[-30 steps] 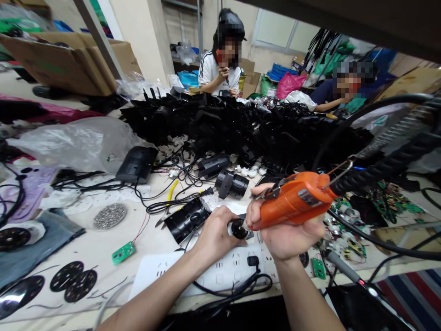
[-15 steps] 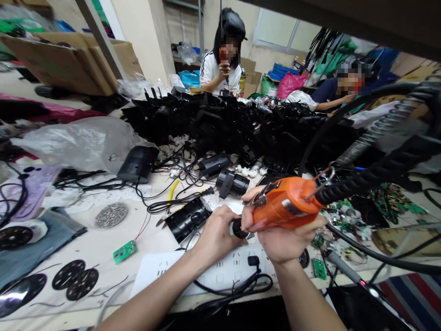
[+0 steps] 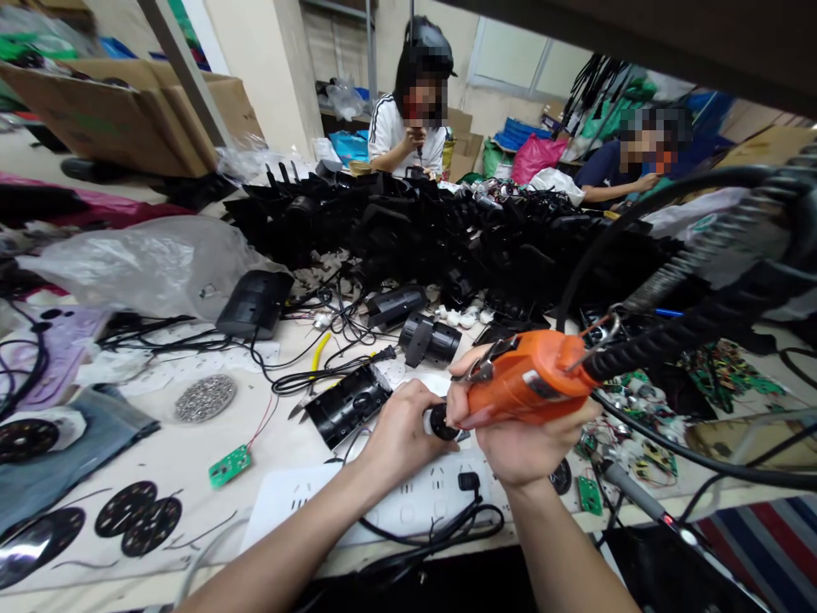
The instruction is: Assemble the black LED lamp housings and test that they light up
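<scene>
The person working here is bare-handed. The left hand (image 3: 401, 426) shows its back and rounded knuckles; the right hand (image 3: 528, 444) is partly hidden, though a thumb and the curve of the palm are plain to me. Both wrists are uncovered. The left forearm (image 3: 303, 535) looks slim and smooth, broadening away from the wrist, and the right forearm (image 3: 570, 549) has much the same taper. Each is bare as far up as I can see; what covers the upper arms I can't tell.
</scene>
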A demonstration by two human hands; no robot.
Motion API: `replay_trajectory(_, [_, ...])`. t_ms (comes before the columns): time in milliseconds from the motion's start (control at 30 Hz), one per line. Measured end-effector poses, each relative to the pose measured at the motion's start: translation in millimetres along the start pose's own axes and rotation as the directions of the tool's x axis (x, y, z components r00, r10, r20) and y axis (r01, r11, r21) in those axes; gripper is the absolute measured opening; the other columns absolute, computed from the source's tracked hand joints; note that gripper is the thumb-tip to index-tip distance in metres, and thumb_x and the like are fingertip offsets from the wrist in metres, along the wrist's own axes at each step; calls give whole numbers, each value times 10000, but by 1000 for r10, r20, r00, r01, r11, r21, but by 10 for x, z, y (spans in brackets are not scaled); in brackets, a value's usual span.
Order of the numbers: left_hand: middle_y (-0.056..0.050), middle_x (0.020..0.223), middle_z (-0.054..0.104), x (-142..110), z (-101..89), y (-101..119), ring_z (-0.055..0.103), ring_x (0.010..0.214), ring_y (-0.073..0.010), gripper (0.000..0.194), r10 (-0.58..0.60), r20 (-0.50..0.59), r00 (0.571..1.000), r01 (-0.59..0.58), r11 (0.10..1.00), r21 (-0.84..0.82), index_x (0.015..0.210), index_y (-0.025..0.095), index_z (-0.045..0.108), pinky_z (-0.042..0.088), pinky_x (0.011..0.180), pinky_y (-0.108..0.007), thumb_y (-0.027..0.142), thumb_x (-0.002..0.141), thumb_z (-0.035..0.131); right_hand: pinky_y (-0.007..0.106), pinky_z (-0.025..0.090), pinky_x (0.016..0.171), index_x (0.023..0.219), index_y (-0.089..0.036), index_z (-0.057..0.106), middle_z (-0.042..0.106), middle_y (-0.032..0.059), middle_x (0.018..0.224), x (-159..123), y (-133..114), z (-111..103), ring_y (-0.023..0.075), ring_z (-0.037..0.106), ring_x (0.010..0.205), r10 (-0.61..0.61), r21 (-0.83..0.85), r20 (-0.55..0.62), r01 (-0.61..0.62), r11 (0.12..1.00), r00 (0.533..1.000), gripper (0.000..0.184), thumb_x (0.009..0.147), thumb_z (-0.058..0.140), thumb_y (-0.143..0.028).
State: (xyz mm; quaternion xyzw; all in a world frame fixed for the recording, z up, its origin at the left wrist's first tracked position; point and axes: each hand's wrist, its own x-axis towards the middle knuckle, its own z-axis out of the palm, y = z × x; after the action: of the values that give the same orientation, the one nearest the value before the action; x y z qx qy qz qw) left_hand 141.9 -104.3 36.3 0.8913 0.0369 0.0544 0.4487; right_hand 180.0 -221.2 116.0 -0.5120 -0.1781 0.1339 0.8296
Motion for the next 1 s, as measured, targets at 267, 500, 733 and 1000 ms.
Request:
replay_trajectory(267, [-30,867,598,5,-2,-26,581,863,-236,373,-2,30,1000,2,1000,15,839,184,703,463,749,-331,262,531,899,360,447,434,945,-168,720,637,46,526,34,-76,-15,213,517,402,-143,26,42,142,990,989,721,703,507,-814])
replay_trajectory(500, [-29,853,596,3,-8,-7,590,849,-237,356,20,16,1000,-21,999,42,840,193,712,475,734,-337,246,536,890,315,411,422,915,-144,686,624,50,535,7,-34,-61,210,535,429,-195,58,0,195,979,981,773,698,475,-856])
replay_trajectory(733, [-33,858,599,14,-12,-5,594,886,-255,371,6,26,1000,-7,1000,27,807,191,691,480,759,-350,258,513,907,356,462,438,898,-159,679,627,48,536,10,14,-45,213,528,420,-175,78,39,171,982,984,722,696,514,-832])
replay_trajectory(1000, [-29,863,593,18,-39,39,585,880,-245,323,-10,62,998,10,1000,4,743,184,659,468,775,-345,227,530,897,423,495,480,889,-191,724,617,42,539,28,-51,-26,219,510,403,-137,12,119,137,991,983,674,674,564,-810])
